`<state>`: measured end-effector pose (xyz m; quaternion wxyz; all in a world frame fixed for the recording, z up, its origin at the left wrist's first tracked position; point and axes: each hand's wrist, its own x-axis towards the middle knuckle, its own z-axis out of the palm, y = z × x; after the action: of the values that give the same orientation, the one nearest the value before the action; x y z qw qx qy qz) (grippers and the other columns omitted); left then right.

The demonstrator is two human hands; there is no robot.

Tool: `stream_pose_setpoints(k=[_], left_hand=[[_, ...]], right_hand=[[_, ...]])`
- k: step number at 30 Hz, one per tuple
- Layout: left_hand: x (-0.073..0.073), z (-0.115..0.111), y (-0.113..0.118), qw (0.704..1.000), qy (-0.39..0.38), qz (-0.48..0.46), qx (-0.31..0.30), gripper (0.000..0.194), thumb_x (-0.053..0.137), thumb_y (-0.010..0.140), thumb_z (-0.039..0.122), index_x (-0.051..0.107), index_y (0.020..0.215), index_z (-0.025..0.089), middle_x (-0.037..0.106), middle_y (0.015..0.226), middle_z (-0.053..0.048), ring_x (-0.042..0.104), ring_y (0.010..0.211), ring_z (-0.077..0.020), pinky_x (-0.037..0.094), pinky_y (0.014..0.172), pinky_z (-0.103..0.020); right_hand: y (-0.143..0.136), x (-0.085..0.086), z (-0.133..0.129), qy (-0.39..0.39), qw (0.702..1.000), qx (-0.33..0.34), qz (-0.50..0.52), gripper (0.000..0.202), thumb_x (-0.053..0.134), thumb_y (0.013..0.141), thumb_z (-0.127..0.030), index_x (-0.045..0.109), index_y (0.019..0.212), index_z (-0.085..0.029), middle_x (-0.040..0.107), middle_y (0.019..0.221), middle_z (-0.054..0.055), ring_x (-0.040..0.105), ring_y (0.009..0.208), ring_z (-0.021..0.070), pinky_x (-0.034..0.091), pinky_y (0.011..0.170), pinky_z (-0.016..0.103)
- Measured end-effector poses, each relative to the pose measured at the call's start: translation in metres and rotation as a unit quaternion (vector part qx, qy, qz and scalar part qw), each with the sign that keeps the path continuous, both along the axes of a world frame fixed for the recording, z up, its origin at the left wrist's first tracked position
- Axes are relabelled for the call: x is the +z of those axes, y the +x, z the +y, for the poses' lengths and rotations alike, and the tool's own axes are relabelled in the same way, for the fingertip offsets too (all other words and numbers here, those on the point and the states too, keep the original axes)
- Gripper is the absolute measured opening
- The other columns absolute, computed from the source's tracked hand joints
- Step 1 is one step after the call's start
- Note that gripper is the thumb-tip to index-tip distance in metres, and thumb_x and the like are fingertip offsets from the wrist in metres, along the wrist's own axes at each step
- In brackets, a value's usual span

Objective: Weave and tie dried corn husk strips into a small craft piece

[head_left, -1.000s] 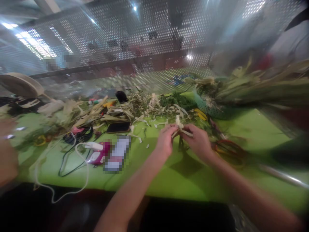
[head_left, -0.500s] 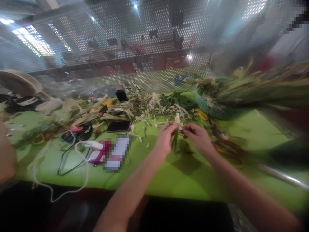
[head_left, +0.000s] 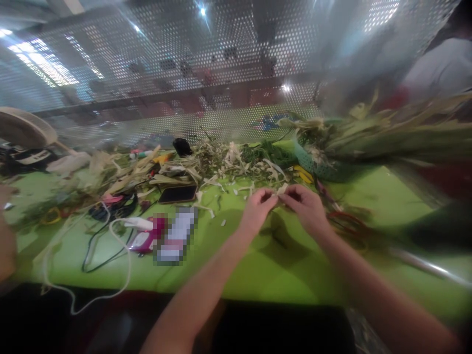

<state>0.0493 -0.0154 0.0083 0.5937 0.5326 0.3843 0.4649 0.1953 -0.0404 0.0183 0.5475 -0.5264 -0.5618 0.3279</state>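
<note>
My left hand (head_left: 256,211) and my right hand (head_left: 305,205) meet just above the green tabletop, both with thumb and fingers pinched. Between the fingertips is a small pale strip of dried husk (head_left: 282,189), mostly covered by the fingers. The two hands almost touch, and their shadow falls on the table below. Loose cream-coloured scraps of husk (head_left: 271,169) lie just beyond them. Off to the right of my right hand is an orange-red looped object (head_left: 346,223), blurred, perhaps scissor handles.
A green basket (head_left: 308,160) and long dried leaves (head_left: 391,142) stand at right. Left of my hands lie a pale-screened phone (head_left: 177,236), a dark phone (head_left: 178,194), a magenta device (head_left: 149,236) and a white cable (head_left: 129,268). Another person's arm (head_left: 6,236) shows at far left.
My hands have drawn closer together, with fingers curled over the husk piece. Its upright pale tip and the darker part hanging below are now mostly out of sight. The view has shifted slightly.
</note>
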Motion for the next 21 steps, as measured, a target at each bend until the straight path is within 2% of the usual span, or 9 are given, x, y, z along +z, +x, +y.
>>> stream_pose_setpoints(k=[7,16,18,21], left_hand=[[0.001,0.000,-0.001,1.000,0.010,-0.003,-0.008,0.020,0.069,0.079,0.035,0.067,0.088,0.017,0.065,0.085,-0.003,0.057,0.081,-0.0129,0.043,0.080,-0.027],[0.006,0.001,-0.004,0.999,0.038,0.027,0.022,0.017,0.069,0.078,0.032,0.066,0.082,0.016,0.064,0.077,-0.001,0.055,0.073,-0.0118,0.042,0.071,-0.025],[0.006,0.003,-0.007,0.998,0.033,0.028,0.039,0.018,0.070,0.077,0.034,0.067,0.082,0.017,0.063,0.074,0.000,0.054,0.068,-0.0111,0.041,0.067,-0.024],[0.007,0.010,-0.015,0.997,0.012,0.005,0.077,0.021,0.072,0.074,0.037,0.067,0.080,0.018,0.061,0.067,0.002,0.052,0.059,-0.0101,0.039,0.060,-0.023]], right_hand=[[-0.004,0.005,-0.003,-0.001,0.999,0.000,0.043,0.018,0.068,0.075,-0.035,0.060,0.072,-0.020,0.053,0.065,-0.002,0.045,0.059,0.0124,0.038,0.055,0.026],[-0.007,0.002,-0.003,0.018,0.999,0.003,0.039,0.017,0.068,0.077,-0.035,0.061,0.076,-0.020,0.058,0.071,0.000,0.051,0.064,0.0138,0.043,0.059,0.027],[0.001,0.006,-0.003,0.032,0.999,-0.019,0.028,0.016,0.067,0.079,-0.035,0.064,0.084,-0.020,0.061,0.076,0.001,0.053,0.067,0.0146,0.045,0.061,0.027],[0.022,0.018,-0.003,0.090,0.989,-0.119,0.010,0.019,0.063,0.084,-0.037,0.063,0.095,-0.022,0.062,0.084,0.003,0.056,0.072,0.0161,0.047,0.063,0.029]])
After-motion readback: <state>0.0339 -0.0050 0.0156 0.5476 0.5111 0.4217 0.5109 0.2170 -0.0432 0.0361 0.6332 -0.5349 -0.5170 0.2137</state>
